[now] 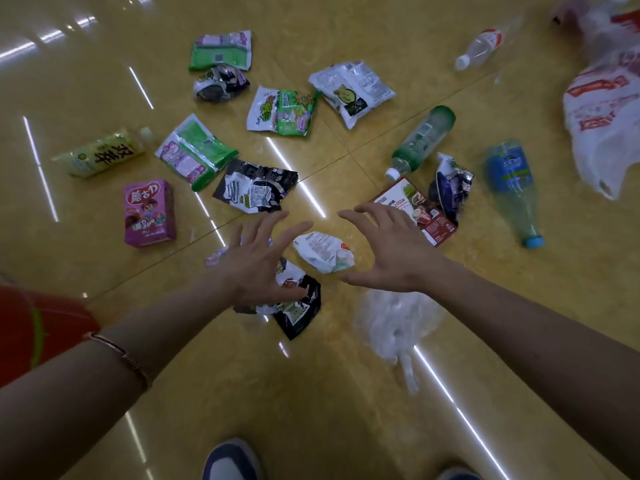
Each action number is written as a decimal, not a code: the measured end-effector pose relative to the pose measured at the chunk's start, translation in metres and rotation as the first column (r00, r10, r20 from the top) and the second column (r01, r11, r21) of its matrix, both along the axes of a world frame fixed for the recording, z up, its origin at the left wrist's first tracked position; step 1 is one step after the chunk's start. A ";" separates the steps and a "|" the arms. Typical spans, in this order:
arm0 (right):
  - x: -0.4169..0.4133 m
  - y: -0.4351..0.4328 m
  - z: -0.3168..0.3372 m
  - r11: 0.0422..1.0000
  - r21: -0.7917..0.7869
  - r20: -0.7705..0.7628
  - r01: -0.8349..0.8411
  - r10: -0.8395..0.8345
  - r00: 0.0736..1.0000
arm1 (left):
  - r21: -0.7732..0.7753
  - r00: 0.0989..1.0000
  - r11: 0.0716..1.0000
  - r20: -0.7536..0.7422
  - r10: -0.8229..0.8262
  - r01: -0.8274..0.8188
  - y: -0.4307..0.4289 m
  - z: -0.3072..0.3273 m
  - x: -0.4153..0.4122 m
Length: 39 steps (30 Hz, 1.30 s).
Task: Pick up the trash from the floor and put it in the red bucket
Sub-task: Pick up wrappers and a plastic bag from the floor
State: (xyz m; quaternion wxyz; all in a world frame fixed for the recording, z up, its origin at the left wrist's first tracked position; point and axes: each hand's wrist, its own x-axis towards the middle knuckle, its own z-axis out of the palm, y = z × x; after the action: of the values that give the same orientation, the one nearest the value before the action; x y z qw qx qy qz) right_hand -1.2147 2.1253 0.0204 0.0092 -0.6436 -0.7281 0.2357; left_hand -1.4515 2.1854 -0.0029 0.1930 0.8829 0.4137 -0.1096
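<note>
Trash lies scattered over the yellow floor. A crumpled white wrapper (323,251) sits between my two hands. My left hand (258,259) hovers with fingers spread over a black and white packet (299,306), holding nothing. My right hand (388,249) is spread too, just right of the white wrapper and above a clear plastic bag (394,323). The red bucket (31,327) shows at the left edge, partly behind my left forearm. A pink carton (149,213) lies left of my left hand and a red-brown box (429,213) beyond my right hand.
Farther off lie green snack packets (194,150), a black packet (254,188), a yellow-green bottle (100,155), a green bottle (422,138), a blue-labelled bottle (516,188), a clear bottle (479,48) and a white-and-red bag (602,116). My shoes (230,460) stand at the bottom edge.
</note>
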 end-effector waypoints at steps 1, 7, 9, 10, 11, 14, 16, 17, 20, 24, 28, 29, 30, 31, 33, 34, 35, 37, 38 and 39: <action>0.001 0.002 -0.008 1.000 0.011 0.003 -0.003 0.003 1.000 | -0.001 0.999 1.000 -0.032 -0.017 0.016 0.000 -0.011 -0.001; 0.006 0.003 -0.044 0.999 0.034 -0.003 0.018 -0.018 1.000 | 0.023 0.975 0.995 -0.204 -0.090 0.097 -0.006 -0.051 0.002; 0.007 0.000 -0.054 0.999 0.032 0.000 0.022 -0.022 1.000 | 0.054 0.960 0.993 -0.266 -0.087 0.105 -0.009 -0.060 0.004; 0.007 -0.004 -0.057 0.999 0.030 0.013 0.018 -0.018 1.000 | 0.069 0.952 0.992 -0.294 -0.081 0.105 -0.013 -0.064 0.004; 0.008 -0.008 -0.061 1.000 0.024 0.027 0.018 -0.018 0.999 | 0.074 0.946 0.992 -0.317 -0.073 0.101 -0.017 -0.069 0.003; 0.011 -0.021 -0.066 0.999 -0.001 0.061 0.034 -0.034 0.998 | 0.053 0.927 0.995 -0.370 -0.058 0.084 -0.034 -0.085 0.001; 0.014 -0.029 -0.069 1.000 -0.004 0.089 0.025 -0.024 0.996 | -0.009 0.927 1.000 -0.375 -0.020 0.018 -0.045 -0.096 0.002; 0.015 -0.031 -0.070 1.000 -0.008 0.095 0.021 -0.020 0.995 | -0.047 0.929 0.998 -0.370 0.011 -0.031 -0.049 -0.101 0.003; 0.020 -0.037 -0.073 0.999 -0.029 0.104 0.023 -0.020 0.994 | -0.100 0.927 0.992 -0.372 0.039 -0.082 -0.063 -0.116 0.004; 0.024 -0.040 -0.075 0.999 -0.042 0.115 0.023 -0.018 0.993 | -0.097 0.946 0.991 -0.320 0.052 -0.088 -0.073 -0.126 0.006; 0.024 -0.044 -0.081 1.000 -0.029 0.139 0.008 -0.003 0.990 | -0.039 0.970 0.997 -0.238 0.057 -0.068 -0.085 -0.126 0.008; 0.024 -0.045 -0.084 0.999 -0.035 0.148 0.004 0.001 0.989 | -0.043 0.975 0.997 -0.215 0.059 -0.070 -0.086 -0.126 0.008; 0.024 -0.046 -0.085 0.999 -0.046 0.157 -0.002 0.009 0.988 | -0.056 0.978 0.996 -0.199 0.060 -0.073 -0.086 -0.125 0.008; 0.024 -0.047 -0.087 0.998 -0.059 0.167 -0.010 0.020 0.986 | -0.067 0.980 0.995 -0.190 0.058 -0.072 -0.085 -0.125 0.008; 0.025 -0.050 -0.091 0.995 -0.093 0.199 -0.021 0.039 0.979 | -0.065 0.984 0.996 -0.170 0.056 -0.067 -0.082 -0.122 0.011; 0.027 -0.052 -0.093 0.993 -0.116 0.217 -0.019 0.044 0.975 | -0.063 0.987 0.995 -0.148 0.066 -0.077 -0.081 -0.121 0.013; 0.029 -0.055 -0.096 0.990 -0.142 0.233 -0.011 0.044 0.972 | -0.070 0.989 0.993 -0.116 0.089 -0.097 -0.080 -0.119 0.016; 0.034 -0.063 -0.102 0.981 -0.193 0.256 0.015 0.036 0.966 | -0.097 0.989 0.985 -0.040 0.139 -0.142 -0.079 -0.115 0.021; 0.035 -0.067 -0.106 0.976 -0.219 0.264 0.022 0.037 0.964 | -0.105 0.989 0.983 -0.009 0.151 -0.151 -0.079 -0.114 0.023; 0.036 -0.070 -0.110 0.969 -0.244 0.271 0.024 0.045 0.962 | -0.110 0.989 0.983 0.008 0.150 -0.148 -0.079 -0.113 0.025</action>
State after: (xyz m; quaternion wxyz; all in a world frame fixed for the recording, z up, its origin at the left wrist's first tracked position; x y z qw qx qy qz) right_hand -1.1789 2.0554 -0.0894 -0.1725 -0.6623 -0.6910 0.2325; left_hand -1.4265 2.1068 -0.1160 0.2519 0.8386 0.4704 -0.1100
